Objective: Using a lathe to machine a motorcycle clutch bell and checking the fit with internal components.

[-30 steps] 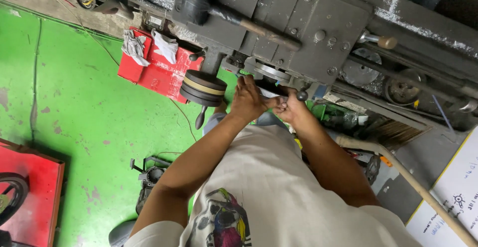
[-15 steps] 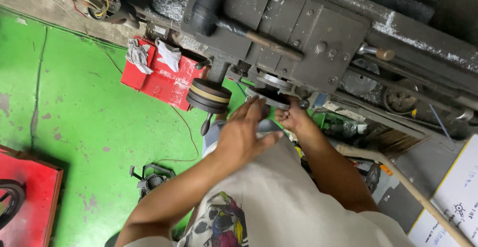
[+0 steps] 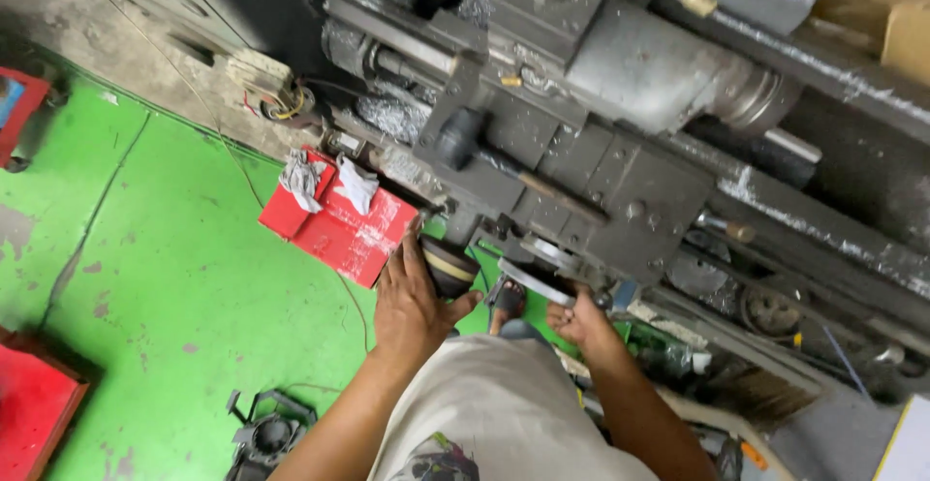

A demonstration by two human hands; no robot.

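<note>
I stand at a big grey lathe [image 3: 620, 123] and look down along my body. My left hand [image 3: 412, 302] lies with spread fingers against a round black-and-tan handwheel [image 3: 450, 266] under the carriage. My right hand [image 3: 576, 318] is curled around the rim of a flat grey metal handwheel [image 3: 533, 278] on the carriage apron. A long lever with a black knob [image 3: 455, 140] sticks out above both hands.
A red box [image 3: 334, 219] with crumpled rags on it lies on the green floor [image 3: 165, 268] left of the lathe. A dark machine part [image 3: 266, 433] sits on the floor by my left arm. Red metal shows at the bottom left corner [image 3: 29, 403].
My left hand has left the spot beside my right hand and moved left onto the black-and-tan wheel. The view has tilted up, showing more of the lathe.
</note>
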